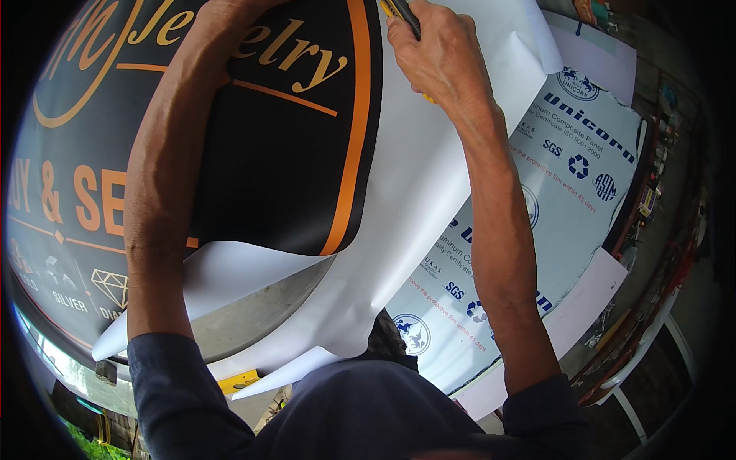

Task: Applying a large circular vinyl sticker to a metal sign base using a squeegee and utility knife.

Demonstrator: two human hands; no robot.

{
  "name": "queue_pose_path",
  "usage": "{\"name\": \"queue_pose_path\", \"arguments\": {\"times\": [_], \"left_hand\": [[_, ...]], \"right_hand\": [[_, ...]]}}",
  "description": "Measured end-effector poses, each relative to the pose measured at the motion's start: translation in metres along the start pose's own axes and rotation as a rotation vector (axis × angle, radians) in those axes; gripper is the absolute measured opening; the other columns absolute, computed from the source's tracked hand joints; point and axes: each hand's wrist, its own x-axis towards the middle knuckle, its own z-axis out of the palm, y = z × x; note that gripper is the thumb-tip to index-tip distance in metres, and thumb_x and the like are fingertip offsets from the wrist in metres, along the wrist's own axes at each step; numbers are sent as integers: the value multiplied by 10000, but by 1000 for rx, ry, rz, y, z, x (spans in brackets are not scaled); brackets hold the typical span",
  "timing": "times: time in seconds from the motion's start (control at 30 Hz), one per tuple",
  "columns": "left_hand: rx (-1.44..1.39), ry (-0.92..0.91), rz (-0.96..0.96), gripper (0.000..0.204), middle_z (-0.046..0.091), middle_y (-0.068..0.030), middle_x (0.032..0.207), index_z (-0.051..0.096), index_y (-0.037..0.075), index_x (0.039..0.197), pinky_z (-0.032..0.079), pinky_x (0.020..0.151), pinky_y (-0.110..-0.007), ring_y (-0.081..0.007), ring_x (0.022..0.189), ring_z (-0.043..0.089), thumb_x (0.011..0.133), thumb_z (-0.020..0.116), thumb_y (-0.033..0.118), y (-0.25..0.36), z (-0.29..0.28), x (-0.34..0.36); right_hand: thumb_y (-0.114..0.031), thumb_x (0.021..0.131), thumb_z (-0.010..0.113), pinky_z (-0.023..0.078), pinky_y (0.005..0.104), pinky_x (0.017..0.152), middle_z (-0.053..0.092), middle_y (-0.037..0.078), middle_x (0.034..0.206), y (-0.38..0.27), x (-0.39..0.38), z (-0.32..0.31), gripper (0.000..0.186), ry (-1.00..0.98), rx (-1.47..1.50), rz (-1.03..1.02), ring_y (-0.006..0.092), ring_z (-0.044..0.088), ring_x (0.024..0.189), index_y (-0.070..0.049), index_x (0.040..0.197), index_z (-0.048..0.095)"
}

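With right hand (445, 47), gripping yellow-black tool (405, 17) over white sheet (414, 176), beside right edge of black sign (284, 176); with left hand (244, 4), cut off at view's top, impossible to judge grip.

The person's left arm (165, 176) reaches forward, slanting inward, the left hand (241, 4) mostly out of my sight. The right arm (498, 222) stretches out, the right hand (443, 54) curled in a grip, knuckles up.
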Motion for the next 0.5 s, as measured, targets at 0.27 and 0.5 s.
{"name": "queue_pose_path", "arguments": {"times": [0.27,0.5], "left_hand": [[31,-16,-22,498,579,-60,1499,735,180,1292,162,1256,-588,-349,1513,346,910,693,498,4,0,3],[2,17,-17,555,594,-73,1482,740,160,1280,179,1252,-592,-352,1503,365,861,738,524,11,-4,1]], "right_hand": [[-129,967,561,530,482,614,633,300,688,-21,6,-26,272,-159,73,138,409,689,648,120,881,628],[-134,966,572,537,483,627,651,306,717,-16,6,-20,275,-111,15,144,419,699,669,125,901,639]]}}
